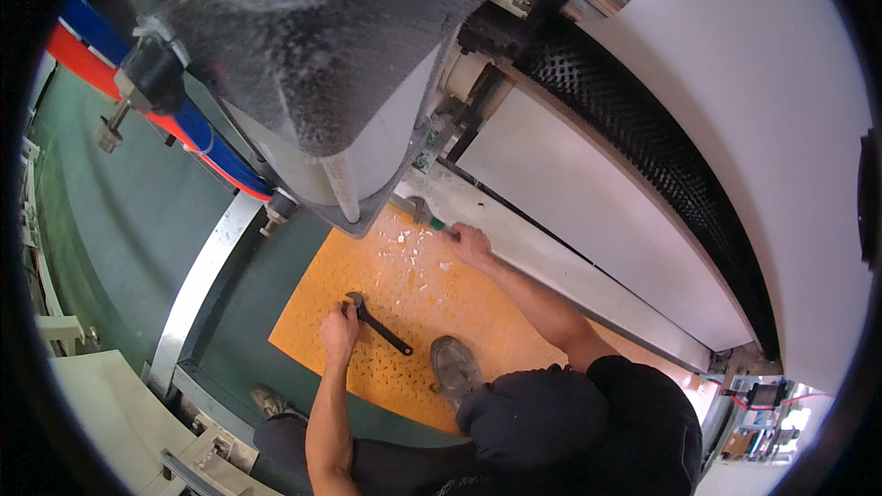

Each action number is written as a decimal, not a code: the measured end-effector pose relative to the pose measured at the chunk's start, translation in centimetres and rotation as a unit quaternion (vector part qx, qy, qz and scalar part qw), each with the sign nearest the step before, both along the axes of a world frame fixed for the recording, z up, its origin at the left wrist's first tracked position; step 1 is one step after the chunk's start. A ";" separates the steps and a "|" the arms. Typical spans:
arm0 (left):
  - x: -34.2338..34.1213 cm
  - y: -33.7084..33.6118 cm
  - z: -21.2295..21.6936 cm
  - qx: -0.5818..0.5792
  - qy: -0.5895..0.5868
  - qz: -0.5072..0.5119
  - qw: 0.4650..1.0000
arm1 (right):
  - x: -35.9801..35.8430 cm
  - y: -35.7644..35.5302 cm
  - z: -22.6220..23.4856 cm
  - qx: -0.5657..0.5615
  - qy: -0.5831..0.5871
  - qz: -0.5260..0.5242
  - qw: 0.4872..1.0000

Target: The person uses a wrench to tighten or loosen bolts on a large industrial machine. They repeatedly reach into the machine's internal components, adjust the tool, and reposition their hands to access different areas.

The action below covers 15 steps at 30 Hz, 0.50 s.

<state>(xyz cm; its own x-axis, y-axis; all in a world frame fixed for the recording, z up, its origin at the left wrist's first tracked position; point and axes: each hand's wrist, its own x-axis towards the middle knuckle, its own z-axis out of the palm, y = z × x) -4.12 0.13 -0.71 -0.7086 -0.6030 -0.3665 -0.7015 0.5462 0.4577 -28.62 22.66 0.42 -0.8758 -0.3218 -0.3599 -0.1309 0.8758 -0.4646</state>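
Note:
My left hand [338, 331] is closed, its fingertips at the jaw end of a black adjustable wrench [381, 329]. The wrench's handle slants down and right over the orange tread plate [317, 340]. My right hand [471, 246] is wrapped round the handle of a green-handled tool [437, 224] with a curved grey metal head; its exact kind is too small to make out. That head is beside the pale beam, under the lower corner of a large grey machine housing [322, 83]. White chips [404, 243] are scattered on the plate between my hands.
My shoe [457, 369] rests on the orange plate. Blue and red hoses [197, 133] run down at the left. A pale beam [551, 253] and white panels bound the right side, with a curved black mesh-covered part [661, 138]. A metal rail [202, 285] edges the green floor.

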 end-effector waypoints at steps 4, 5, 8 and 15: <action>-0.5 0.0 0.0 0.013 0.015 0.002 1.000 | -4.1 -1.1 -1.5 0.062 0.050 0.016 0.997; -0.7 0.1 0.0 0.017 0.020 0.001 1.000 | -4.7 -1.4 -1.8 0.065 0.074 0.019 0.995; -0.4 0.0 -0.1 0.027 0.023 0.009 0.999 | -5.7 -2.6 -1.6 0.051 0.072 0.031 0.996; 0.5 -0.5 -2.5 0.051 0.066 0.016 0.996 | -7.5 -3.6 -3.5 0.036 0.118 0.046 0.991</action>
<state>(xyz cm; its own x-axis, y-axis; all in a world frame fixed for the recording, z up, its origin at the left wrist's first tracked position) -3.67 -0.38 -3.18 -0.7355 -0.5910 -0.3313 -0.6477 0.4699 0.5997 -36.15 19.09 -3.07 -0.9068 -0.3842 -0.1734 -0.3085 0.8852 -0.3483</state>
